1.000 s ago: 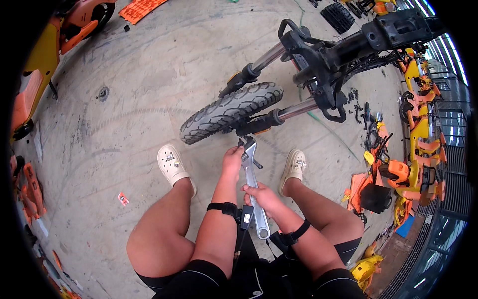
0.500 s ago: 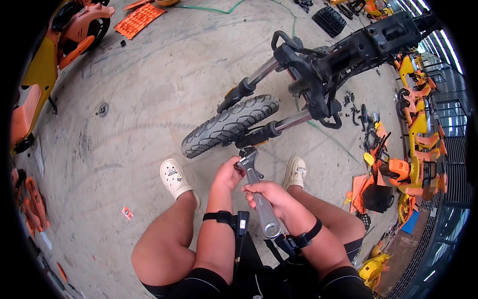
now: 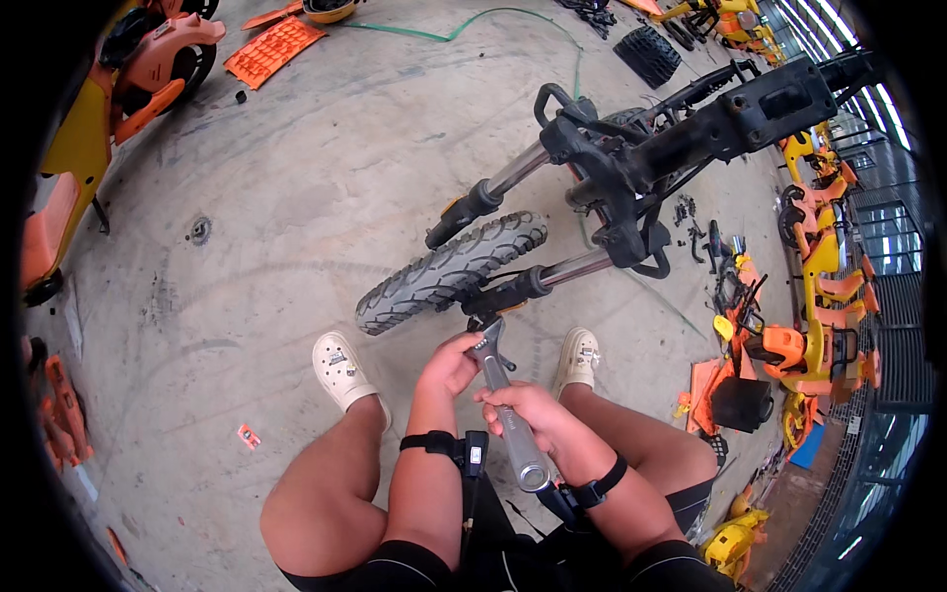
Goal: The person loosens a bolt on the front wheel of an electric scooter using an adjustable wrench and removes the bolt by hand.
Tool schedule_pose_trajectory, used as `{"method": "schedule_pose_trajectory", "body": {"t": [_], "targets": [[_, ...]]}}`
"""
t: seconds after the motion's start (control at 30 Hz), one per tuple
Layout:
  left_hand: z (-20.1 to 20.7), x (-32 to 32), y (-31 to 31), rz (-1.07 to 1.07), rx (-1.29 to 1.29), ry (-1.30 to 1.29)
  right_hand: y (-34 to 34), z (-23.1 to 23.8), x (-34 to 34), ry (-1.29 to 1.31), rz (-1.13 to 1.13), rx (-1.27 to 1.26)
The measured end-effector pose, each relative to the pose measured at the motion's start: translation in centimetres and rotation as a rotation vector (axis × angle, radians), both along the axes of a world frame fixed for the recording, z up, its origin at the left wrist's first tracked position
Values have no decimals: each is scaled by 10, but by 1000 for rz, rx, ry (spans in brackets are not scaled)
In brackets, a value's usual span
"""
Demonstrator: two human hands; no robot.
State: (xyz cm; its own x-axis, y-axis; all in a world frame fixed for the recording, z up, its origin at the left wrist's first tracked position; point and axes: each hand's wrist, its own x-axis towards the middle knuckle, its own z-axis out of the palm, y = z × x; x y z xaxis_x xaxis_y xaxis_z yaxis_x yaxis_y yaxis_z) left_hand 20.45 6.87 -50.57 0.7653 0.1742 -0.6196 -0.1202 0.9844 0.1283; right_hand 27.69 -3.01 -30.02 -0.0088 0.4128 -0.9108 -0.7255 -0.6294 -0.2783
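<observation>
A large silver adjustable wrench (image 3: 520, 449) slants between my legs, its head up at the lower end of a fork leg (image 3: 518, 288) beside a front wheel (image 3: 449, 276). Wrapped round the handle, just below its head, is my right hand (image 3: 525, 407). My left hand (image 3: 452, 365) is closed at the wrench's head, fingers on the jaw side. Whether the jaws touch the axle end is too small to tell. The wheel has a knobby black tyre and sits between two fork legs of a stripped black two-wheeler frame (image 3: 681, 148).
My feet in cream clogs (image 3: 340, 367) stand either side of the wrench. Loose parts and orange panels (image 3: 705, 390) lie to the right, near yellow-orange scooters (image 3: 819, 276). Another scooter (image 3: 74, 148) stands at left. A sprocket-like disc (image 3: 200, 231) and a green strap (image 3: 444, 36) lie on the floor.
The wheel, wrench and hands sit slightly lower in the picture, with the whole view shifted a little. Both hands keep their hold on the wrench.
</observation>
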Motion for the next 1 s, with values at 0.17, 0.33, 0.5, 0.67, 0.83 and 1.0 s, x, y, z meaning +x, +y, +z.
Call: {"method": "schedule_pose_trajectory", "body": {"t": [0.17,0.33,0.5,0.67,0.83,1.0], "targets": [[6,-5,5,-47,78,54,-2,-5,-2,33,-34,18],[26,-5,6,-87,167,100,-7,-4,1,37,-38,32],[25,-10,11,-137,208,108,-5,-9,-9,11,-55,13],[26,-20,18,-127,205,118,24,3,-32,-51,-102,-60],[42,-24,30,-297,297,202,42,2,-36,-11,-151,-22],[33,-25,31,-303,349,235,51,-4,-35,-13,-93,-8]]}}
